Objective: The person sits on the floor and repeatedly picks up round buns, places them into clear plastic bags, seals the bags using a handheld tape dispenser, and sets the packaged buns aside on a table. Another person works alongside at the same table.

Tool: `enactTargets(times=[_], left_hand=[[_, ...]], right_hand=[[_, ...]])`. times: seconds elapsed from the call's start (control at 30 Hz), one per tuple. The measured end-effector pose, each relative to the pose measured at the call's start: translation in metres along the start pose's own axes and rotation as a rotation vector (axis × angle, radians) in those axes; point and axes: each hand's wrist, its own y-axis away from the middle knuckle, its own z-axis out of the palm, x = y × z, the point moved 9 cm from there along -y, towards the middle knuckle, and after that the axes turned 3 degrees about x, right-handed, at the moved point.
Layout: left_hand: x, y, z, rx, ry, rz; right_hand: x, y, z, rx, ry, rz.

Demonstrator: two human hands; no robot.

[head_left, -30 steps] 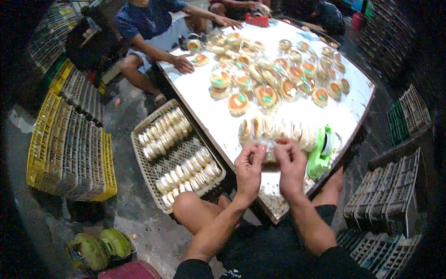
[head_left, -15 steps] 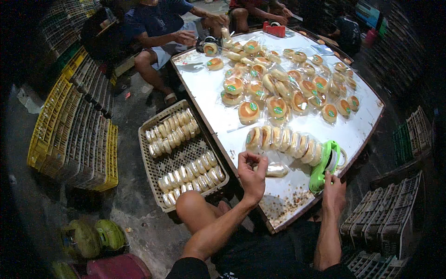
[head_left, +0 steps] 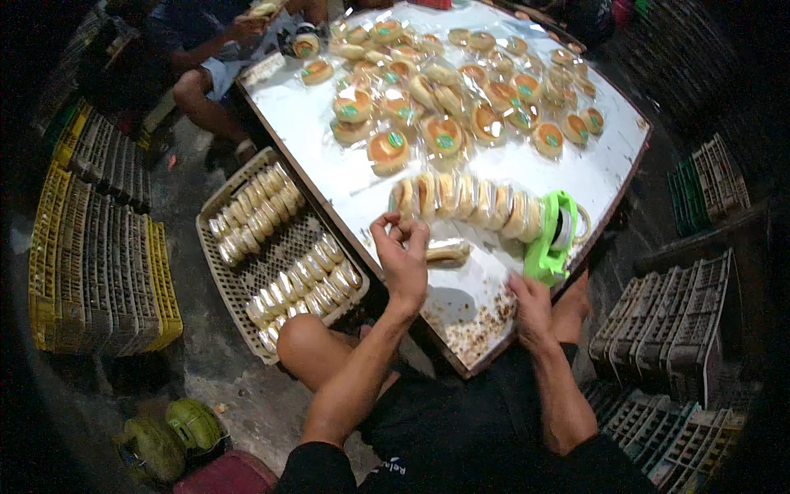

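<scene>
My left hand is closed in a pinch above the table's near edge; what its fingertips hold is too small to make out. Right beside it a single bun in clear wrapping lies on its side. My right hand has its fingers curled together just below the green tape dispenser, and whether a bit of tape is in them does not show. Behind both hands runs a row of wrapped buns standing on edge, its right end against the dispenser.
Many wrapped round buns are heaped over the white table. On the floor at left, a plastic crate holds rows of packed buns. Stacked crates stand further left, others at right. A co-worker handles a bun.
My right hand has come away from the dispenser, leftward toward the single bun. The left hand stays pinched beside that bun. The whole view has shifted; the co-worker's hands are raised with a bun.
</scene>
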Motion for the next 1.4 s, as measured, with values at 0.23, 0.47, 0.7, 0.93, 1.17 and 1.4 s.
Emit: enactTargets(times=[0.23, 0.47, 0.7, 0.93, 1.17, 1.4], left_hand=[[0.044, 0.021, -0.011, 0.007, -0.190, 0.250], [0.063, -0.001, -0.023, -0.199, 0.213, 0.224], [0.027, -0.068, -0.050, -0.135, -0.196, 0.068], [-0.006, -0.087, -0.029, -0.153, -0.431, -0.092], [0.033, -0.096, -0.042, 0.036, -0.158, 0.005], [0.038, -0.075, -0.043, 0.041, -0.077, -0.051]], right_hand=[[-0.137, 0.040, 0.124, -0.037, 0.148, -0.827], [-0.077, 0.031, 0.166, -0.896, -0.104, 0.083], [-0.175, -0.046, 0.179, -0.246, 0.317, -0.879], [-0.190, -0.207, 0.131, 0.166, 0.913, -0.410], [-0.229, -0.179, 0.196, 0.241, 0.369, -0.707], [-0.185, 0.021, 0.174, -0.314, 0.042, -0.712]])
